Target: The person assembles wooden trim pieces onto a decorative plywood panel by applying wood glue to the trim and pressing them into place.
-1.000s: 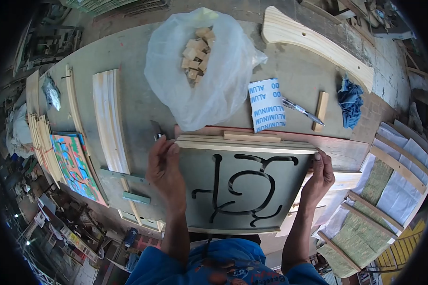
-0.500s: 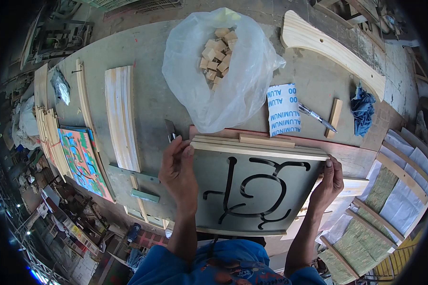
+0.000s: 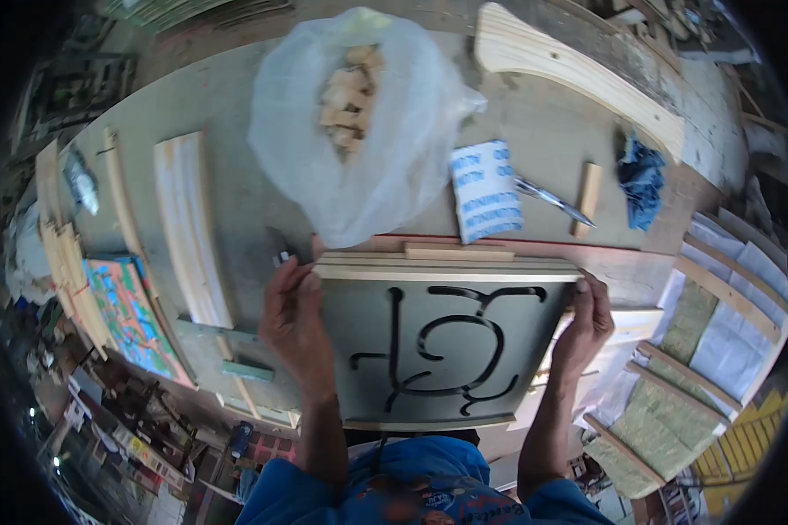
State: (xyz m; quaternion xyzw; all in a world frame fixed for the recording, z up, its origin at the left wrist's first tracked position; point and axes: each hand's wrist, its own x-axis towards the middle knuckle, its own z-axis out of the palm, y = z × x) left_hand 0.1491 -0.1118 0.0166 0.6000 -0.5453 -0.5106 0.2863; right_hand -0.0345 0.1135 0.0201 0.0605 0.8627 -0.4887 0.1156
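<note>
A grey panel (image 3: 368,328) with dark curved grooves and pale wooden strips along its far and near edges lies in front of my body. My left hand (image 3: 296,306) pinches its far left corner, fingers closed. At the far right corner, my right hand (image 3: 587,322) grips the same edge between thumb and fingers. A small wooden block (image 3: 458,253) rests along the far strips. Just past my left hand is a dark-bladed tool (image 3: 278,248), partly hidden. The picture is somewhat blurred.
Beyond the panel sits a plastic bag (image 3: 280,131) of wooden cubes (image 3: 348,96). Right of it are a printed sandpaper sheet (image 3: 486,192), a pen (image 3: 556,201), a wooden stick (image 3: 587,199) and a blue cloth (image 3: 642,184). Boards (image 3: 193,232) and a colourful picture (image 3: 136,315) lie left.
The whole view has shifted, so the bag, panel and hands appear further left. Both hands stay at the panel's far corners.
</note>
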